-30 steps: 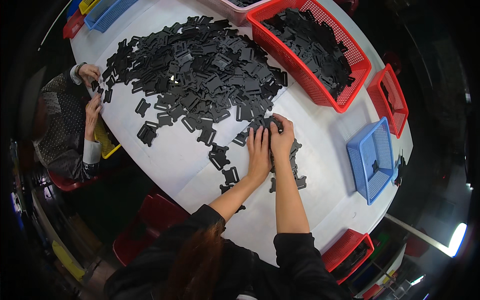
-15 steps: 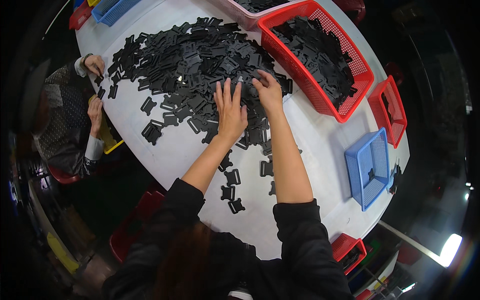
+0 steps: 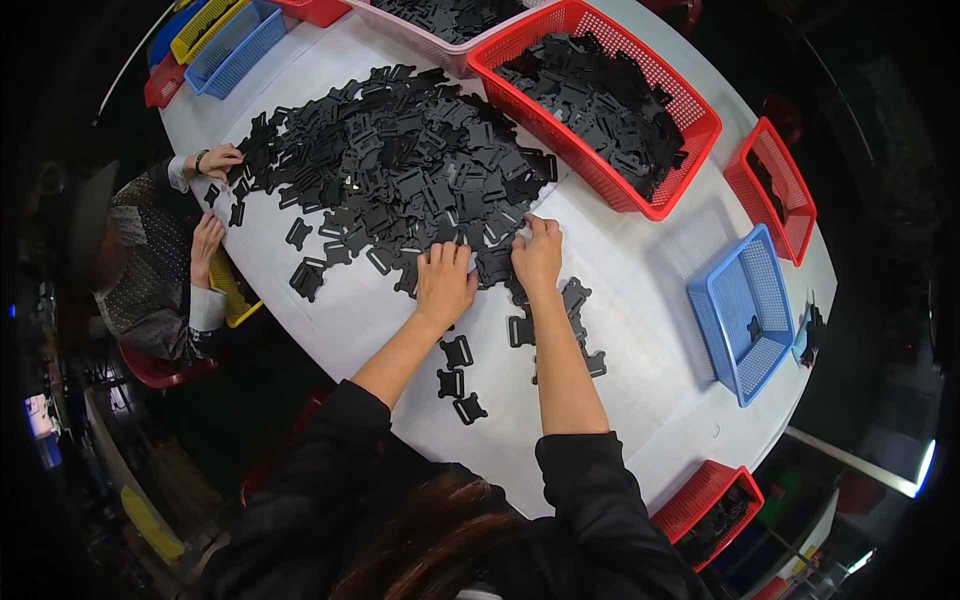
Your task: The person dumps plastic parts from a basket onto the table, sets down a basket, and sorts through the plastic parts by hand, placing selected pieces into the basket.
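Note:
A big heap of black plastic buckle pieces [image 3: 400, 165] covers the middle of the white table [image 3: 640, 285]. At its near edge my left hand [image 3: 447, 285] has its fingers curled down onto some pieces, their tips partly hidden. To the right, my right hand [image 3: 540, 255] bends its fingers round pieces at the heap's near right corner. Between the two hands lie more buckles [image 3: 493, 266]. A short line of loose buckles [image 3: 451, 383] reaches toward me below my left hand. Other pieces [image 3: 575, 300] lie beside and partly under my right forearm.
A red basket [image 3: 690, 150] full of buckles stands right of the heap, a pink basket [image 3: 440, 45] behind it. Along the right are a blue basket [image 3: 715, 345] and smaller red baskets [image 3: 800, 200]. At the left edge a co-worker's hands [image 3: 210, 235] handle a few pieces.
Both my hands have drawn back toward me from atop the heap to its near edge, fingers now curled instead of spread. More pieces show beside my right forearm. The whole view has shifted.

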A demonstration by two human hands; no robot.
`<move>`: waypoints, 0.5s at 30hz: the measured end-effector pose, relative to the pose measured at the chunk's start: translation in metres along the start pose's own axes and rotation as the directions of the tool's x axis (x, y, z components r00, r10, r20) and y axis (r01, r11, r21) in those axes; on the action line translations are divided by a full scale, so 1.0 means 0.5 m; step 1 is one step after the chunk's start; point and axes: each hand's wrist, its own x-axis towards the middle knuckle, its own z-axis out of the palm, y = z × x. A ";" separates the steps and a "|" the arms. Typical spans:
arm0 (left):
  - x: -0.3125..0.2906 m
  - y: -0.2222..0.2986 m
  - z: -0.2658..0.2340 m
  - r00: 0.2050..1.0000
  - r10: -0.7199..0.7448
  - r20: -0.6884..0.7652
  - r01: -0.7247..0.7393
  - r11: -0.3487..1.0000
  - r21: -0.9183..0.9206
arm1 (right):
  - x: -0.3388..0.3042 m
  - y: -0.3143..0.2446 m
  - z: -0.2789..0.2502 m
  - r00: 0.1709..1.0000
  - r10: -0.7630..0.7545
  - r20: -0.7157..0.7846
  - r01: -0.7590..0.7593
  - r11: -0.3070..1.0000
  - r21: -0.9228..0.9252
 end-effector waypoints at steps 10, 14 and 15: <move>0.028 -0.026 -0.012 0.949 0.125 0.288 -0.199 0.950 0.243 | -0.057 -0.025 -0.038 0.990 0.039 0.133 -0.016 0.985 -0.170; 0.059 -0.048 -0.036 0.990 -0.023 0.139 0.043 0.989 -0.139 | -0.085 -0.029 -0.017 0.969 -0.232 0.081 0.242 0.959 -0.148; 0.062 -0.055 -0.043 0.966 -0.170 0.197 0.223 0.930 -0.291 | -0.092 -0.031 -0.016 0.970 -0.229 0.085 0.239 0.961 -0.141</move>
